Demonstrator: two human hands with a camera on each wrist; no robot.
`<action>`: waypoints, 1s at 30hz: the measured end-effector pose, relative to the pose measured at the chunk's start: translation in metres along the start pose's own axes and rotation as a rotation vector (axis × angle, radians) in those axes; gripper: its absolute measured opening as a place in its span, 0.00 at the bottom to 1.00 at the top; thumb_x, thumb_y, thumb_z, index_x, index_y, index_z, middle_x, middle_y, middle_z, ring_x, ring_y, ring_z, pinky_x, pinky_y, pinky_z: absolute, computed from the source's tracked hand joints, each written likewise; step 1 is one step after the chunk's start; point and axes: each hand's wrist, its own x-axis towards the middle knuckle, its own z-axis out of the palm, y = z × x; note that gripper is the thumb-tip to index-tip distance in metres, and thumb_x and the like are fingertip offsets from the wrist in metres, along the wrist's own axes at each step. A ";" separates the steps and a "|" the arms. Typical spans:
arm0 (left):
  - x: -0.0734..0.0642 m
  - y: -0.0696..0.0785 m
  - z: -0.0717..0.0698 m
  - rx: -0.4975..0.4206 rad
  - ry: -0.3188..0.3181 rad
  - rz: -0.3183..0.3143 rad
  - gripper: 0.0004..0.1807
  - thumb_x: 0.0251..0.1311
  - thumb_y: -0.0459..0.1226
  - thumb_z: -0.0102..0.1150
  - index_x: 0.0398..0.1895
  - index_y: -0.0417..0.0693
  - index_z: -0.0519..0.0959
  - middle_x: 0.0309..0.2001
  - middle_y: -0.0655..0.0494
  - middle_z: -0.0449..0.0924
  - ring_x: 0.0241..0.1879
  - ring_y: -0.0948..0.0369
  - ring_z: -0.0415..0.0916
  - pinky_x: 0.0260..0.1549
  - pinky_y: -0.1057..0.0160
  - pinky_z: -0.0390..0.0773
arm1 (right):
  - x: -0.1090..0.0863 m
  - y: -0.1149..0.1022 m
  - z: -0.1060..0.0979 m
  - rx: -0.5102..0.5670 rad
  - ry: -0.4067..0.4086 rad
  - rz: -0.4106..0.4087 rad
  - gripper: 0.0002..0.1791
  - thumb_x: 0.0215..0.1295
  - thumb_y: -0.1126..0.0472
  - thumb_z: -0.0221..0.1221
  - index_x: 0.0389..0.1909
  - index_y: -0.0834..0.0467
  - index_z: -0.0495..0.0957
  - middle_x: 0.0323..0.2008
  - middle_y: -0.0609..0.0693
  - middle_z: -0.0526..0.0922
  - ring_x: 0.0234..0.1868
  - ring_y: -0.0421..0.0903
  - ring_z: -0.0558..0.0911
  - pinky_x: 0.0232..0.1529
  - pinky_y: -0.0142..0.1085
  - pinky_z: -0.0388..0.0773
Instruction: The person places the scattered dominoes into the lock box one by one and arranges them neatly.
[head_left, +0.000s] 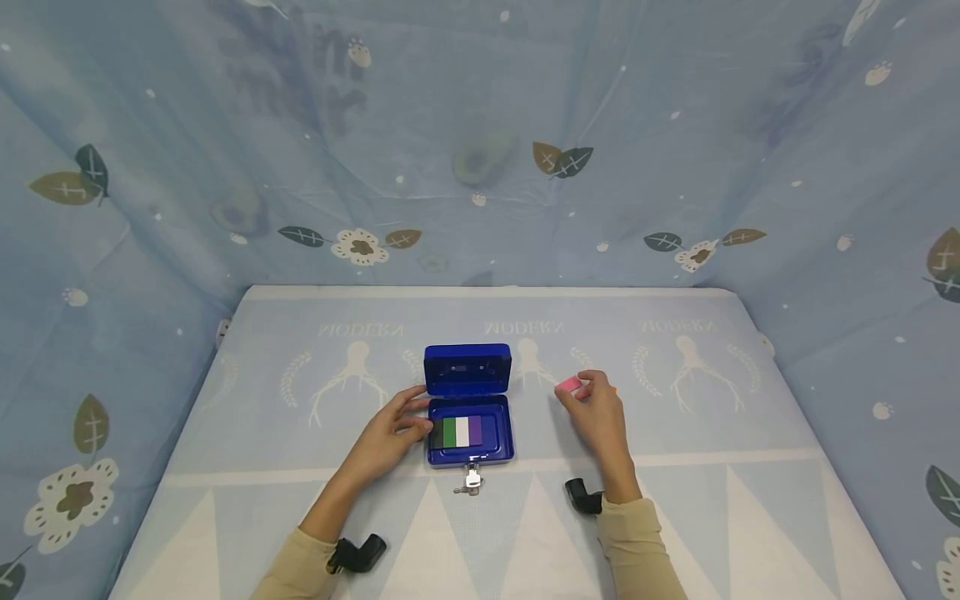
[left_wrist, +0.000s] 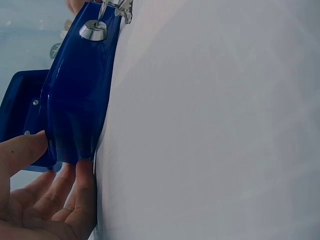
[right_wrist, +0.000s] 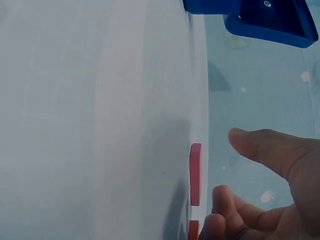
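Note:
A blue metal cash box point(head_left: 495, 454) stands on the table with its lid point(head_left: 467, 371) raised. Coloured blocks point(head_left: 462, 432), dark, green, white and purple, lie side by side in its tray. My left hand point(head_left: 386, 437) holds the box's left side, thumb at the rim and fingers against the outer wall. Keys point(head_left: 472, 481) hang from the front lock point(left_wrist: 94, 31). Right of the box, my right hand point(head_left: 597, 417) hovers over a pink block point(right_wrist: 195, 175) on the table. Its thumb and fingers are spread, apart from the block in the right wrist view.
An orange-red block point(right_wrist: 193, 230) lies beside the pink one, close to the right fingers. The patterned table cover point(head_left: 360, 525) reaches back to a blue printed curtain point(head_left: 480, 100), which also hangs at both sides. Black camera mounts point(head_left: 358, 553) sit on both wrists.

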 end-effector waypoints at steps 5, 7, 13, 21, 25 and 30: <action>0.000 0.001 0.000 0.007 0.003 -0.006 0.33 0.67 0.34 0.62 0.74 0.52 0.65 0.63 0.47 0.75 0.54 0.52 0.79 0.52 0.49 0.77 | 0.002 0.005 0.001 -0.022 -0.040 0.035 0.31 0.62 0.55 0.69 0.58 0.69 0.70 0.31 0.55 0.80 0.28 0.48 0.75 0.30 0.39 0.70; 0.000 0.001 0.000 0.007 0.005 -0.006 0.33 0.67 0.34 0.62 0.74 0.52 0.65 0.63 0.47 0.75 0.54 0.52 0.79 0.52 0.48 0.77 | 0.003 0.006 0.001 -0.039 -0.050 0.040 0.32 0.62 0.55 0.69 0.59 0.70 0.70 0.31 0.55 0.80 0.28 0.48 0.76 0.29 0.39 0.71; 0.000 0.000 0.000 0.004 0.003 -0.005 0.32 0.67 0.33 0.62 0.74 0.52 0.65 0.64 0.46 0.75 0.55 0.52 0.79 0.53 0.48 0.77 | 0.005 0.006 0.003 -0.100 -0.066 0.057 0.34 0.61 0.53 0.69 0.59 0.70 0.69 0.31 0.56 0.80 0.27 0.49 0.78 0.27 0.42 0.73; 0.001 -0.001 0.000 0.002 -0.003 -0.001 0.33 0.67 0.33 0.61 0.74 0.53 0.65 0.63 0.46 0.75 0.55 0.52 0.79 0.53 0.48 0.77 | 0.007 0.004 0.003 -0.147 -0.065 0.074 0.33 0.61 0.52 0.69 0.57 0.69 0.69 0.29 0.56 0.81 0.24 0.49 0.78 0.25 0.42 0.73; 0.001 -0.001 0.000 -0.002 -0.002 0.000 0.32 0.67 0.32 0.61 0.74 0.52 0.65 0.63 0.46 0.75 0.55 0.52 0.79 0.53 0.48 0.77 | 0.008 0.003 0.003 -0.157 -0.072 0.093 0.32 0.61 0.52 0.68 0.56 0.68 0.70 0.28 0.54 0.79 0.23 0.49 0.76 0.23 0.41 0.71; 0.001 -0.002 0.000 -0.002 -0.004 0.004 0.32 0.67 0.33 0.61 0.74 0.52 0.65 0.63 0.46 0.75 0.55 0.52 0.79 0.53 0.48 0.77 | 0.009 0.004 0.004 -0.163 -0.078 0.101 0.30 0.62 0.52 0.67 0.56 0.67 0.70 0.28 0.53 0.79 0.24 0.48 0.75 0.23 0.40 0.70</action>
